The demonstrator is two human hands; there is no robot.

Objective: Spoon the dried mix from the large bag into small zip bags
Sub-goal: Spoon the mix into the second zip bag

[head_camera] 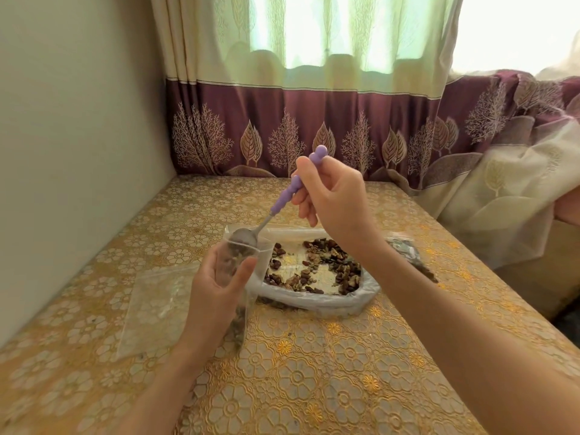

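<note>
Holding a small zip bag (236, 287) up in the middle of the frame, the left hand (216, 287) has its fingers and thumb curled round the bag's sides. The right hand (332, 196) pinches the purple handle of a spoon (282, 199), and the spoon's metal bowl sits right at the bag's open mouth. Some dried mix shows through the clear plastic, low down in the bag, so this bag looks partly filled.

Just right of the small bag lies the large bag (317, 274), spread open and flat on the table (314, 372). The dried mix (326, 262) inside it is thin and scattered, with bare patches in between, so I think most of it is already scooped out. A filled small bag (408, 255) seems to lie at the right of the frame, partly hidden behind the right arm. An empty zip bag (157, 306) waits flat at the lower left. So some bags look done, one is being filled, and at least one is left.

The wall (78, 152) stands close along the left side of the frame, and a curtain (314, 120) hangs at the top, touching the table's far edge. The table's right edge runs near the filled bag. The lower middle of the frame has open cloth for the arms to move.
</note>
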